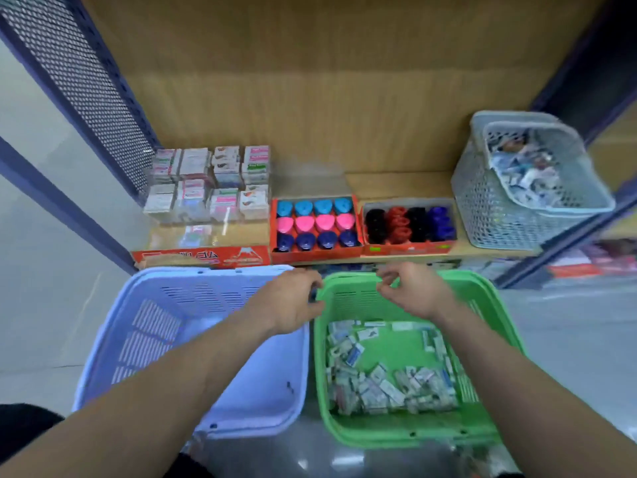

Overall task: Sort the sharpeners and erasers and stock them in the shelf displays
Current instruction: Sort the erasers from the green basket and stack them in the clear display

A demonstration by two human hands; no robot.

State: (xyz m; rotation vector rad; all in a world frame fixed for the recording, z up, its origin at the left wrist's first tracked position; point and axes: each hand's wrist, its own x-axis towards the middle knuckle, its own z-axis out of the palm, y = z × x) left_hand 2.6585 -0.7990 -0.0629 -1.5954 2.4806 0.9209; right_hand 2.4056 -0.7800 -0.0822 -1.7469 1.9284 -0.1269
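Observation:
My left hand (293, 300) hovers with curled fingers at the far left corner of the green basket (496, 326). Blur hides whether it grips the rim or a small dark thing. My right hand (412, 291) is just inside the basket's far rim, thumb and forefinger curled together, with nothing visible between them. Several small wrapped erasers (379, 377) lie on the green basket's floor. On the shelf an orange tray (315, 256) holds blue, pink and navy sharpeners (313, 224). A second tray (406, 249) holds black, red and blue sharpeners (410, 224). Boxed erasers (210, 184) are stacked to the left.
A pale blue basket (113, 339) with nothing visible in it stands left of the green one, touching it. At the shelf's right end, a grey mesh basket (482, 208) holds a smaller basket of wrapped items. A dark perforated upright (86, 84) bounds the shelf's left.

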